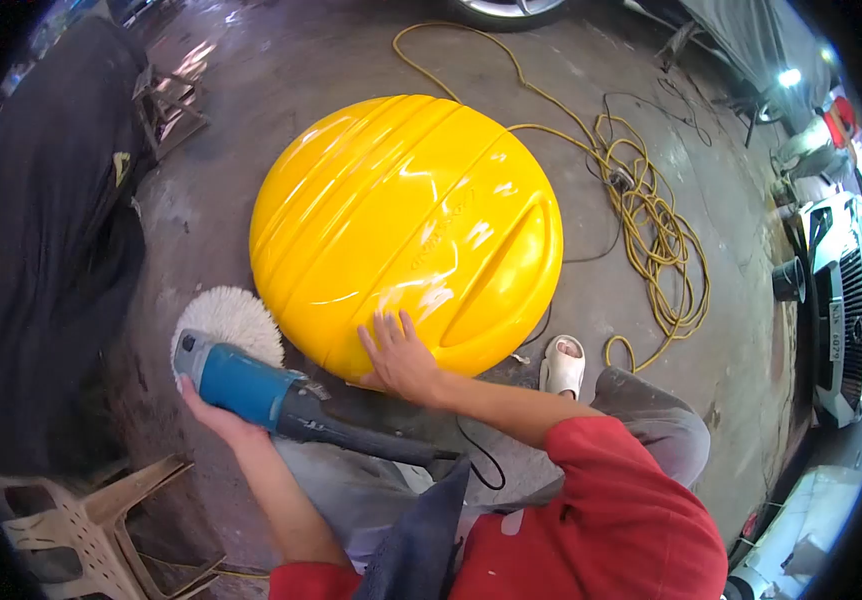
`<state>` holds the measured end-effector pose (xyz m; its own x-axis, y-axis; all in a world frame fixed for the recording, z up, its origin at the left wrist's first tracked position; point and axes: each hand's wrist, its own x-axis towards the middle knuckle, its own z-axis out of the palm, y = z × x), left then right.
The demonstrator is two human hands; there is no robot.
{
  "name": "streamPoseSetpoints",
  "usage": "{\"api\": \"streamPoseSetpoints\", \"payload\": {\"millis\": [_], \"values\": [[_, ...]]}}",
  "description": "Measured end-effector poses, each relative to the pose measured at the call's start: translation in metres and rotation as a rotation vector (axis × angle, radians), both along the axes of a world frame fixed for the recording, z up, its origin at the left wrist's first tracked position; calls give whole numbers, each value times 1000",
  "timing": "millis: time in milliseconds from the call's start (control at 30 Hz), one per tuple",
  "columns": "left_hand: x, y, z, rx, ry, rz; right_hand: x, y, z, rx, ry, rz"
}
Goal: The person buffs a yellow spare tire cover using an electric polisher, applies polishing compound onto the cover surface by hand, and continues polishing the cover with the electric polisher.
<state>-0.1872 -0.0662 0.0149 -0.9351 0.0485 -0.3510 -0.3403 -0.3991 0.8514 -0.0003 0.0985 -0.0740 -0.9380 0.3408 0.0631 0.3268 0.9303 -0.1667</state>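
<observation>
A large glossy yellow domed panel with long ridges lies in front of me on the floor. My right hand rests on its near edge, fingers spread and flat on the surface. Left of the panel, my left hand is wrapped under the head of a blue and black polisher. A fluffy white buffing pad is fitted on the polisher, beside the panel's left edge. The polisher's dark handle runs back toward my lap, and a black cord hangs near its end.
A yellow cord lies in loops on the concrete floor to the right. A plastic chair stands at lower left, below a dark draped cover. A car's front grille is at far right, with a wheel at the top.
</observation>
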Motion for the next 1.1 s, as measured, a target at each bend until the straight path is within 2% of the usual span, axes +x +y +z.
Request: {"api": "streamPoseSetpoints", "payload": {"millis": [33,67,100,167,200,267,300,367,400,467,500,567,600,667,700,767,800,867,900,967,1000,1033,1100], "values": [[1,0,2,6,-10,15,3,-11,9,-214,-82,67],[5,2,8,28,-27,4,2,-14,28,-408,-273,36],[5,2,10,51,-45,-10,6,-7,21,-399,-292,43],[2,-2,7,65,-83,1,19,11,-3,-291,155,-308],[2,-1,9,54,-96,3,26,12,-6,-287,141,-291],[-4,-8,-5,109,-110,-17,35,13,-12,134,-33,-364],[-7,-11,-5,108,-114,-6,32,7,-1,134,-38,-353],[-5,-9,-3,150,-134,-29,33,0,21,-367,-201,111],[-6,-10,-4,163,-152,-36,29,8,17,-367,-212,118],[-7,-12,-8,175,-152,-29,8,38,-2,-231,-11,-188],[-7,-13,-9,190,-144,-36,-6,39,-8,-107,55,-445],[-8,-14,-13,213,-152,-54,-13,13,-18,149,-146,-259],[-9,-15,-15,231,-161,-73,-17,-2,-9,148,-153,-268],[-7,-12,-10,223,-184,-60,-21,-25,7,-281,-390,134],[-6,-11,-5,213,-195,-45,-20,-29,-2,-284,-395,135],[-3,-7,5,199,-189,-32,-24,-30,-15,64,-60,-213],[-3,-6,8,187,-181,-27,-22,-31,-12,69,-56,-215],[-6,-8,5,205,-175,-81,-7,-36,-1,-1,-428,171],[-6,-8,3,223,-174,-113,-2,-31,1,1,-436,164],[-4,-7,4,226,-179,-121,4,-8,2,-92,-198,37],[-5,-6,6,225,-169,-123,4,13,4,-96,-63,-162],[-5,-7,7,232,-165,-129,7,37,-1,-244,33,-432],[-3,-6,8,224,-163,-108,10,19,-9,223,-112,-484]]}}
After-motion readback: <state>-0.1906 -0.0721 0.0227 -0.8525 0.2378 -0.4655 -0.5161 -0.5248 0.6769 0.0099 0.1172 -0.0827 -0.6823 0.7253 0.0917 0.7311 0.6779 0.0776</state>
